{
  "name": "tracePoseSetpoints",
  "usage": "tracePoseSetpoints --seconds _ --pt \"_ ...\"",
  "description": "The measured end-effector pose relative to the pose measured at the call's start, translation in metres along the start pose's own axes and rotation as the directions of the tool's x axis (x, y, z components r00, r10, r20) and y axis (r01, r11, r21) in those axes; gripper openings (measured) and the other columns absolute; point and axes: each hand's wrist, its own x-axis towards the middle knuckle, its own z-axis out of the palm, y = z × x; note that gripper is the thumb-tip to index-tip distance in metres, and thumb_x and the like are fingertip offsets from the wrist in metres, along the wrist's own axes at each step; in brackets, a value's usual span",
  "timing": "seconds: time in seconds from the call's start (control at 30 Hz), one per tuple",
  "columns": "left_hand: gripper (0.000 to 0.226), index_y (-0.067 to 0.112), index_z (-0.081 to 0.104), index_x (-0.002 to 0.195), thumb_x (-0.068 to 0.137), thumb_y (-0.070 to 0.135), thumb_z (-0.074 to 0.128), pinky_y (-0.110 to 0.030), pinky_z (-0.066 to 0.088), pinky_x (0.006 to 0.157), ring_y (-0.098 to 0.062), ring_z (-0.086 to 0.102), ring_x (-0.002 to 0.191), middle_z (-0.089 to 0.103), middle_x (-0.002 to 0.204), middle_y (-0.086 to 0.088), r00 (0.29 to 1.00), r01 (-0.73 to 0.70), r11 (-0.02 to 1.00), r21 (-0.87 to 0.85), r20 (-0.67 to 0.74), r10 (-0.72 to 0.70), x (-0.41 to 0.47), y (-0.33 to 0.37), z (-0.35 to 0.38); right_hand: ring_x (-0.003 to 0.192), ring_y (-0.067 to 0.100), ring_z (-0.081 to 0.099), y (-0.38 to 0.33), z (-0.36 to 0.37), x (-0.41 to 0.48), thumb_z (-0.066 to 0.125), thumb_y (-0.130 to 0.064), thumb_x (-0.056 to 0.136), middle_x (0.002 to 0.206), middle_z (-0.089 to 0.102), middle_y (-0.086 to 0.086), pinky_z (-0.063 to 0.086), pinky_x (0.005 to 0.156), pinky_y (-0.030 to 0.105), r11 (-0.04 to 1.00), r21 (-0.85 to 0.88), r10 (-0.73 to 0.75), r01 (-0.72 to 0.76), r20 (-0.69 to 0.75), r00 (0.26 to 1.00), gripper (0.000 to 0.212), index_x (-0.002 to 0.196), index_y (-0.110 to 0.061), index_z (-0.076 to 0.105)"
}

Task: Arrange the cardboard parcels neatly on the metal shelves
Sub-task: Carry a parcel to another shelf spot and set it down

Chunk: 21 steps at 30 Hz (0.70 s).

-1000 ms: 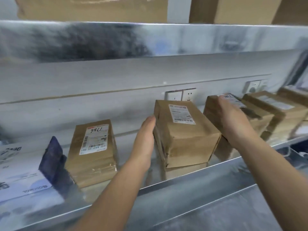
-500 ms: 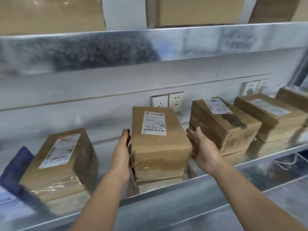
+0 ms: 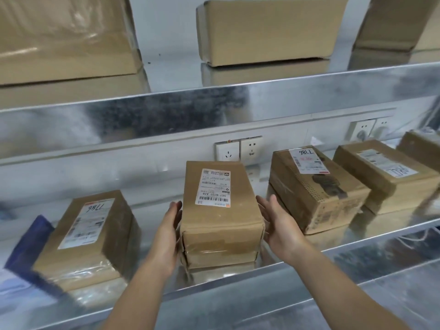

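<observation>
A brown cardboard parcel [image 3: 221, 225] with a white label lies on the middle metal shelf [image 3: 357, 241], its short end towards me. My left hand [image 3: 167, 232] lies flat against its left side with straight fingers. My right hand [image 3: 279, 225] is open beside its right side, palm turned to the box, at or just off the cardboard. To the left sits another labelled parcel [image 3: 90, 236]. To the right stand a parcel [image 3: 316, 189] marked by hand and a further one [image 3: 385, 177].
The upper shelf [image 3: 214, 106] carries three larger cardboard boxes [image 3: 269, 29]. Wall sockets [image 3: 238, 148] sit behind the middle parcel. A dark blue packet [image 3: 28, 244] lies at the far left. A lower shelf [image 3: 357, 306] shows at the bottom right.
My right hand left the parcel on the right and came to the right side of the middle parcel. The camera tilted up, showing the boxes on the upper shelf.
</observation>
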Motion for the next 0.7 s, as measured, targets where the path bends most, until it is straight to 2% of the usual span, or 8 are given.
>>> tracePoseSetpoints --seconds 0.03,0.1,0.17,0.3,0.37,0.4,0.57,0.7 --pt "0.050 0.026 0.071 0.123 0.104 0.057 0.037 -0.039 0.051 0.092 -0.022 0.071 0.110 0.076 0.116 -0.002 1.000 -0.005 1.000 0.012 0.017 0.005 0.001 0.001 0.000 0.134 0.013 0.056 0.001 0.003 0.001 0.037 -0.062 0.103 0.145 0.061 -0.002 0.036 0.120 0.041 1.000 0.013 0.006 -0.006 0.000 1.000 0.057 0.143 -0.028 0.059" --pt "0.050 0.025 0.072 0.120 0.104 0.057 0.036 -0.037 0.051 0.089 -0.021 0.072 0.105 0.077 0.112 -0.002 0.999 -0.002 1.000 0.017 0.044 0.001 0.003 0.001 -0.001 0.119 0.020 0.069 0.001 0.010 0.002 0.031 -0.055 0.108 0.128 0.073 0.005 0.052 0.100 0.038 1.000 0.002 0.025 -0.025 0.028 0.999 0.054 0.134 -0.023 0.066" --pt "0.052 0.023 0.074 0.117 0.104 0.057 0.036 -0.035 0.052 0.081 -0.018 0.076 0.094 0.079 0.106 -0.002 0.997 0.014 1.000 0.015 0.078 -0.015 0.005 -0.002 -0.002 0.107 0.021 0.074 0.002 0.017 0.002 0.029 -0.053 0.109 0.118 0.076 0.007 0.054 0.085 0.039 1.000 -0.003 0.015 -0.015 0.038 0.999 0.055 0.129 -0.021 0.069" --pt "0.056 0.022 0.077 0.098 0.103 0.059 0.036 -0.022 0.054 0.053 -0.015 0.076 0.069 0.080 0.088 -0.004 0.985 0.065 0.997 -0.035 0.162 -0.058 0.010 -0.006 -0.005 0.090 0.020 0.078 0.007 0.028 0.002 0.033 -0.059 0.105 0.108 0.079 0.008 0.055 0.074 0.037 0.999 -0.019 0.030 -0.029 0.055 0.998 0.060 0.118 -0.018 0.075" --pt "0.061 0.021 0.079 0.085 0.103 0.059 0.035 -0.021 0.051 0.042 -0.017 0.075 0.063 0.079 0.083 -0.007 0.978 0.080 0.994 -0.070 0.198 -0.065 0.008 -0.006 -0.004 0.092 0.020 0.077 0.007 0.030 0.000 0.033 -0.060 0.105 0.110 0.078 0.008 0.054 0.077 0.038 0.999 -0.010 0.042 -0.042 0.050 0.998 0.061 0.121 -0.017 0.074" --pt "0.064 0.021 0.080 0.081 0.103 0.060 0.034 -0.022 0.052 0.042 -0.019 0.075 0.063 0.079 0.083 -0.008 0.974 0.098 0.991 -0.091 0.212 -0.077 0.008 -0.004 -0.004 0.096 0.020 0.077 0.006 0.033 0.000 0.033 -0.061 0.104 0.112 0.078 0.008 0.054 0.080 0.039 0.999 -0.006 0.041 -0.041 0.050 0.998 0.062 0.124 -0.017 0.072" --pt "0.072 0.024 0.084 0.075 0.101 0.063 0.030 -0.033 0.052 0.067 -0.020 0.077 0.073 0.080 0.090 -0.008 0.974 0.100 0.979 -0.177 0.220 -0.060 0.014 -0.003 -0.007 0.105 0.020 0.074 0.000 0.038 -0.002 0.028 -0.062 0.104 0.118 0.076 0.007 0.053 0.089 0.041 0.998 -0.047 0.037 -0.033 0.088 0.995 0.065 0.127 -0.019 0.070" --pt "0.069 0.027 0.084 0.071 0.101 0.062 0.033 -0.033 0.051 0.071 -0.018 0.077 0.074 0.080 0.090 -0.007 0.982 0.050 0.976 -0.211 0.188 -0.010 0.013 -0.009 -0.010 0.116 0.021 0.070 0.004 0.038 0.002 0.026 -0.065 0.102 0.124 0.074 0.006 0.050 0.100 0.042 0.996 -0.082 0.034 -0.022 0.156 0.987 0.068 0.132 -0.021 0.068"
